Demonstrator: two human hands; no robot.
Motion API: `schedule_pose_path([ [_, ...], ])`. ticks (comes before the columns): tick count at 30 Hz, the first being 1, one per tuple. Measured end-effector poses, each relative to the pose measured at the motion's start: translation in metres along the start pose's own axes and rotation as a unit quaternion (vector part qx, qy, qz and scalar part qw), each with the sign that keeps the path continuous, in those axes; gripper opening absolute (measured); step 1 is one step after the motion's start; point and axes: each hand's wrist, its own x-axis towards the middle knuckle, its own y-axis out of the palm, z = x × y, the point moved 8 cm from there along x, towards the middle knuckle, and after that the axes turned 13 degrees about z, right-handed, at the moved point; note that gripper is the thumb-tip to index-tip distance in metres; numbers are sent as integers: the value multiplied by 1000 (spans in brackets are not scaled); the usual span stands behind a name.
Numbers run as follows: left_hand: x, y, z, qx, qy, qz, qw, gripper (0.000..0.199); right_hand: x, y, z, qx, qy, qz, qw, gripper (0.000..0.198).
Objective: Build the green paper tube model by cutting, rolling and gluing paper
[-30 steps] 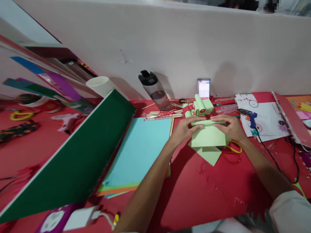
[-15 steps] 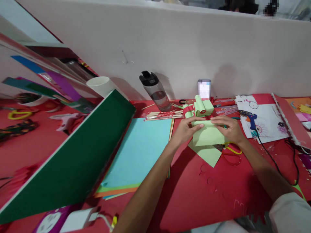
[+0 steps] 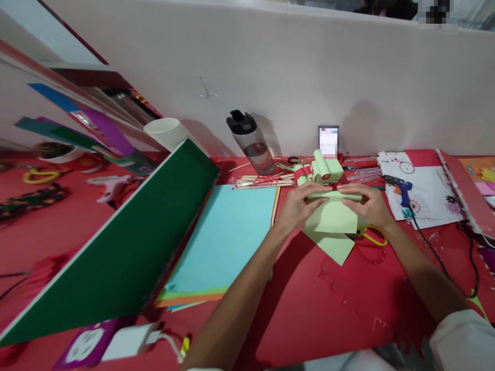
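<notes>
Both my hands grip the top edge of a pale green paper sheet (image 3: 331, 218), which is rolled into a narrow tube along that edge. My left hand (image 3: 299, 205) pinches the left end of the roll between thumb and fingers. At the right end, my right hand (image 3: 369, 203) does the same. Beneath lies another pale green sheet (image 3: 335, 249), its corner pointing toward me. Yellow-handled scissors (image 3: 373, 236) lie partly under the paper by my right wrist. Just beyond my fingers sits a model of rolled green paper (image 3: 325, 169) with red bands.
A phone (image 3: 328, 141) leans on the white partition beside a water bottle (image 3: 253, 147). Blue paper sheets (image 3: 232, 232) and a tilted green board (image 3: 124, 242) are at left. A blue glue gun (image 3: 404, 190) with a trailing cord rests at right, a pink one (image 3: 112, 186) far left.
The top edge of the green sheet is rolled a little further, and my fingers have shifted along the roll. The whole view has moved slightly, with objects appearing further right.
</notes>
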Motion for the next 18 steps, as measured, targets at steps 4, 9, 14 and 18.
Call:
schedule_pose_path([
  [4,-1,-3,0,-18,17,-18,1000,19,1,4,-2,38,8,9,999,28],
  [9,-1,-2,-4,-25,42,-6,999,20,2,9,1,64,11,32,997,20],
  [14,-3,-4,-12,-2,84,1,996,31,0,13,-4,118,42,60,990,21],
  [18,-5,-7,-16,28,131,-12,991,32,-2,14,-17,168,96,35,980,25],
])
